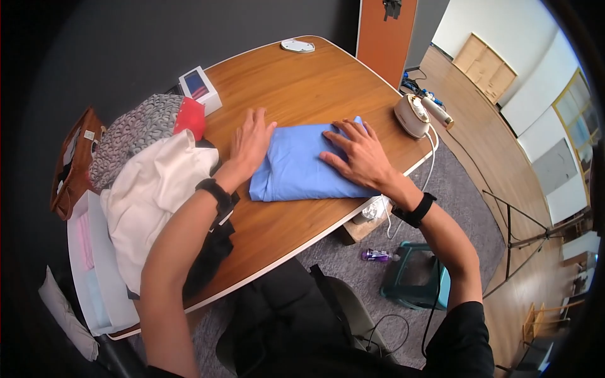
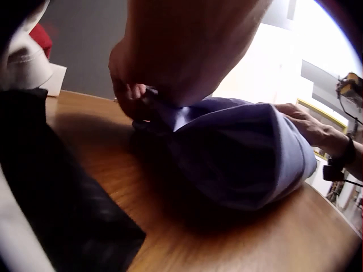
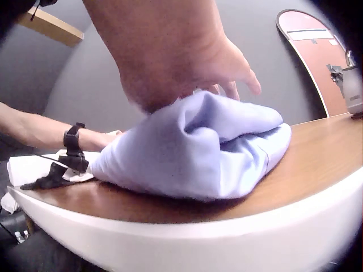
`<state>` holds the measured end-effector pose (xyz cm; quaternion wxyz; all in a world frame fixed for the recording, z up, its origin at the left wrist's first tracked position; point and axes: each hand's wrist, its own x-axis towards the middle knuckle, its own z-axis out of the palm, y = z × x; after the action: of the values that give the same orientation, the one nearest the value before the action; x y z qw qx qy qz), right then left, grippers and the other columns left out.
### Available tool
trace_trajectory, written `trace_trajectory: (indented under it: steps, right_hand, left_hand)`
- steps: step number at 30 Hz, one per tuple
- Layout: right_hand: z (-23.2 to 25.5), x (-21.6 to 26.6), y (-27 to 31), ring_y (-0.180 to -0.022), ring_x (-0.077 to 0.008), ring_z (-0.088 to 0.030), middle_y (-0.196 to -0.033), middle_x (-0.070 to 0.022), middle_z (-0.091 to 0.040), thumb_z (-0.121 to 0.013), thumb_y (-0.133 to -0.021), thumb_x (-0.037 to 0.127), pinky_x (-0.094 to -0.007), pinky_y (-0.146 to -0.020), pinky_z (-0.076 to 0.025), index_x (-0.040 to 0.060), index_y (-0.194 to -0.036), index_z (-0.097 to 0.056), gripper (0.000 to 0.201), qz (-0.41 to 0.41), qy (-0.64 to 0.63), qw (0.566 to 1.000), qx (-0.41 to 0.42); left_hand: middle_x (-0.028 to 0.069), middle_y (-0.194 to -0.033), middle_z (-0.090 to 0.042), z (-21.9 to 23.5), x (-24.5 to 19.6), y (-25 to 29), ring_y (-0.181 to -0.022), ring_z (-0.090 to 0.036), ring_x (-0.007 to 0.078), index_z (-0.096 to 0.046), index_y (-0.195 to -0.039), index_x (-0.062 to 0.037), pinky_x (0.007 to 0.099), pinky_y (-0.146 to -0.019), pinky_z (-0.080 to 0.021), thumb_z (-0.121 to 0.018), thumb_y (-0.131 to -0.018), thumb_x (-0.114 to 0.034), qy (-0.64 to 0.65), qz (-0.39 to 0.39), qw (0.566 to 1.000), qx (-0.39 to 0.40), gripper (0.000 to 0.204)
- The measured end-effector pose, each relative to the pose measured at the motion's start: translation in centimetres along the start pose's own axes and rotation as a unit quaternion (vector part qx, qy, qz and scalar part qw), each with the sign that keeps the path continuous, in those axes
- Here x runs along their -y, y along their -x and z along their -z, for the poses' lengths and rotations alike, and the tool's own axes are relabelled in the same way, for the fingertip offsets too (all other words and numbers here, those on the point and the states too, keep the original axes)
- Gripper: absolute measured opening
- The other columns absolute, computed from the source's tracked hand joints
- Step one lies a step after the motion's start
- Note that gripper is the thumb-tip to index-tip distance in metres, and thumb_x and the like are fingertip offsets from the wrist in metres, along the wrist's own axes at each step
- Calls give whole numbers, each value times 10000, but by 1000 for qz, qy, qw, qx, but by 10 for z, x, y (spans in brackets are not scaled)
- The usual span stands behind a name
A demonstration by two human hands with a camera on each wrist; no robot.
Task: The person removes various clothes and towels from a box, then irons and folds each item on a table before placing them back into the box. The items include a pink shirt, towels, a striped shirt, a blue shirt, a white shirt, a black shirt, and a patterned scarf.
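Observation:
A folded blue garment (image 1: 302,167) lies near the table's front edge, a soft bundle with open folds at its sides in both wrist views. My left hand (image 1: 251,143) is at its left edge, fingers pointing toward the far side of the table. In the left wrist view the fingers of that hand (image 2: 133,93) are down by the cloth's edge, partly hidden by the wrist. My right hand (image 1: 360,154) rests on top of the right part with its fingers spread. Seen from the right wrist, the cloth (image 3: 187,153) bulges under that palm.
Left on the wooden table (image 1: 283,88) are a white cloth (image 1: 157,189), a grey knitted item (image 1: 135,129), a brown bag (image 1: 72,164), a white bin (image 1: 116,309) and a small white box (image 1: 203,91). A corded white steamer or iron (image 1: 413,116) stands at the right edge. A green stool (image 1: 409,277) is below.

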<state>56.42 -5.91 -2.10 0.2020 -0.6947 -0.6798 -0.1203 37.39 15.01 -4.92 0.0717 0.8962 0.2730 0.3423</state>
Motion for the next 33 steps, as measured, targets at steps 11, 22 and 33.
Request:
trace_trajectory:
  steps: [11,22,33]
  right_hand:
    - [-33,-11,13,-1537,-380,-276,-1600,-218,-398,-436,-1012,654,-618,-1221,-221,80,-1540,-454,780,-125,43,988,75]
    - [-43,-43,-2,-1567,-364,-216,-1679,-183,-277,-329,-1026,665,-586,-1245,-194,16,-1602,-299,868,-301,40,945,119]
    - [-12,-3,24,-1438,-425,-421,-1531,-242,-474,-521,-1037,445,-557,-1188,-334,8,-1439,-518,594,-85,-20,995,-38]
  left_hand:
    - [240,-1655,-284,-2,-46,34,-1533,-245,445,-326,-1605,-64,609,-1247,-162,-427,-1045,-584,-91,-110,952,270,771]
    - [327,-1659,-174,8,-45,42,-1561,-148,451,-236,-1611,19,581,-1263,-130,-399,-1006,-699,-106,78,944,301,953]
    - [190,-1670,-272,31,-62,49,-1552,-227,387,-347,-1586,-48,646,-1241,-135,-576,-1003,-461,-144,-183,951,201,750]
